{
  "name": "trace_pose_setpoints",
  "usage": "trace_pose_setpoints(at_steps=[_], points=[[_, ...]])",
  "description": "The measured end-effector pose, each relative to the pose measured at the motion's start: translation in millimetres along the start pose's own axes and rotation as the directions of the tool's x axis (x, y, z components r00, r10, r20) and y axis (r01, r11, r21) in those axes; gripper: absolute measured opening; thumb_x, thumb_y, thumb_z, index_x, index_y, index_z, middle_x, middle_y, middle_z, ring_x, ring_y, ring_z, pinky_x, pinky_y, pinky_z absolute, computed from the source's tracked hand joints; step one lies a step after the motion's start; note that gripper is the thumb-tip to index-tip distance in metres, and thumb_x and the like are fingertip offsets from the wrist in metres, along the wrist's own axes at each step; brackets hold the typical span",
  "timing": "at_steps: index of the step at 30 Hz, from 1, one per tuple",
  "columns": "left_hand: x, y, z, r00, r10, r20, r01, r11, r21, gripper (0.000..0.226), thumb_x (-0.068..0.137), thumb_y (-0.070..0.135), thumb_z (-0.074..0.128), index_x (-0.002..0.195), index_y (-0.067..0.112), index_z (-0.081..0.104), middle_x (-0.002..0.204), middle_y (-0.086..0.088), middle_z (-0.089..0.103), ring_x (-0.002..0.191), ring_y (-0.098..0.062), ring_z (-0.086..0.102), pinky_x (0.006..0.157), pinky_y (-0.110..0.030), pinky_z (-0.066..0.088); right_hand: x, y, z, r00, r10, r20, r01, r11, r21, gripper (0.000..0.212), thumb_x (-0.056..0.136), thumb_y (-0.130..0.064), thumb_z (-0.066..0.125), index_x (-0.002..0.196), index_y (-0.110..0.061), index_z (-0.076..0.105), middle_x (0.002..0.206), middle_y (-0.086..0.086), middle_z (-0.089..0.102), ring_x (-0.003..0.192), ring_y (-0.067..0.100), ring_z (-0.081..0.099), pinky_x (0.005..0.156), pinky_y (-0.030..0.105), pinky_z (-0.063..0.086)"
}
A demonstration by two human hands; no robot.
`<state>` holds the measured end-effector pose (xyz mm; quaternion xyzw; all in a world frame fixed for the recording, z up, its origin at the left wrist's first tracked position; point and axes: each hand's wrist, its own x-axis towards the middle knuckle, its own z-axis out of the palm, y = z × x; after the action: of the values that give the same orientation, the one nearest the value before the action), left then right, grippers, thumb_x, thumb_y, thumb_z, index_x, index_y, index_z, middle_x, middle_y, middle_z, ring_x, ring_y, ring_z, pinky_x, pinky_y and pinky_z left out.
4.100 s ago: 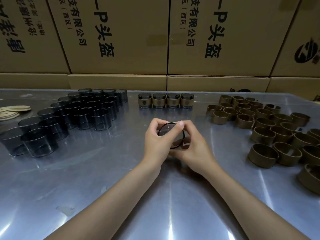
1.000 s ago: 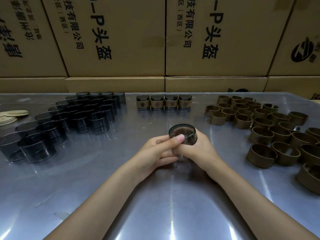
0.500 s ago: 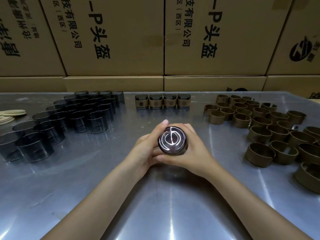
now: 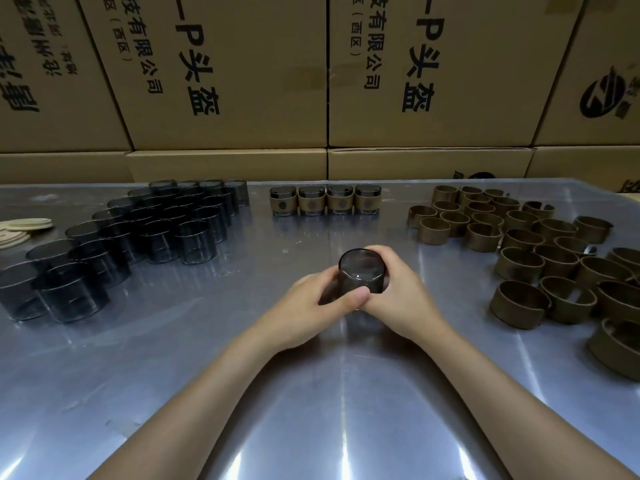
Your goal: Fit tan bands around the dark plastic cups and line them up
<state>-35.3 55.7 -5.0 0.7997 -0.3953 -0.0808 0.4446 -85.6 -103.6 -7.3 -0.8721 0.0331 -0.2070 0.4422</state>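
Head view: both forearms reach in from 6 o'clock and meet at centre. The left hand [image 4: 304,303] and right hand [image 4: 403,296] curl together around one dark cup [image 4: 362,271], upright above the tabletop [image 4: 311,393]. Four banded cups [image 4: 325,199] line up at 12 o'clock.

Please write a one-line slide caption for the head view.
Both hands, left and right, grip a dark cup before four banded cups.
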Motion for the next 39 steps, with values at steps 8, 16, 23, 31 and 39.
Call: trace_pose_setpoints(at_steps=[8, 16, 23, 31, 39], points=[[1, -6, 1, 0.999, -0.035, 0.008, 0.033, 0.989, 0.142, 0.064, 0.076, 0.080, 0.040, 0.118, 0.034, 0.057, 0.111, 0.013, 0.065, 0.108, -0.006, 0.058, 0.096, -0.042, 0.047, -5, -6, -15, 0.995, 0.009, 0.098, 0.011, 0.980, -0.199, 0.075, 0.076, -0.027, 0.065, 0.144, -0.026, 0.034, 0.143, -0.004, 0.041, 0.134, 0.014, 0.025, 0.104, 0.029, 0.028], [2, -12, 2, 0.999, -0.037, -0.021, 0.042, 0.949, 0.314, 0.044, 0.093, 0.048, 0.055, 0.133, 0.030, 0.048, 0.124, 0.007, 0.059, 0.119, -0.015, 0.050, 0.100, -0.041, 0.043, -11, -7, -58, 0.888, 0.333, -0.317, -0.454, 0.524, -0.721, 0.049, 0.089, -0.025, 0.055, 0.136, -0.015, 0.041, 0.143, 0.013, 0.034, 0.134, 0.034, 0.024, 0.108, 0.057, 0.026], [2, -12, 3, 0.999, -0.025, -0.042, 0.037, 0.941, 0.335, 0.044, 0.092, 0.049, 0.054, 0.130, 0.028, 0.050, 0.124, 0.007, 0.059, 0.117, -0.014, 0.050, 0.098, -0.039, 0.043, -10, -11, -38, 0.988, 0.121, -0.095, -0.150, 0.630, -0.762, 0.044, 0.091, -0.002, 0.047, 0.133, -0.015, 0.045, 0.138, 0.009, 0.043, 0.130, 0.029, 0.033, 0.092, 0.036, 0.041], [3, -14, 3, 0.999, -0.021, -0.039, 0.033, 0.942, 0.334, 0.042, 0.092, 0.051, 0.054, 0.128, 0.030, 0.050, 0.121, 0.008, 0.059, 0.116, -0.014, 0.050, 0.096, -0.038, 0.044, -11, -11, -45, 0.939, 0.324, -0.120, -0.307, 0.623, -0.720, 0.057, 0.087, -0.023, 0.059, 0.139, -0.021, 0.037, 0.146, 0.011, 0.032, 0.135, 0.037, 0.026, 0.104, 0.047, 0.034], [3, -14, 3, 0.999, -0.024, -0.040, 0.036, 0.942, 0.333, 0.046, 0.092, 0.051, 0.054, 0.131, 0.027, 0.050, 0.124, 0.007, 0.059, 0.118, -0.015, 0.050, 0.097, -0.038, 0.044, -6, -7, -43, 0.927, -0.037, -0.374, -0.165, 0.854, -0.493, 0.065, 0.081, -0.030, 0.074, 0.139, -0.021, 0.045, 0.127, 0.006, 0.038, 0.118, 0.024, 0.037, 0.081, 0.025, 0.033]])
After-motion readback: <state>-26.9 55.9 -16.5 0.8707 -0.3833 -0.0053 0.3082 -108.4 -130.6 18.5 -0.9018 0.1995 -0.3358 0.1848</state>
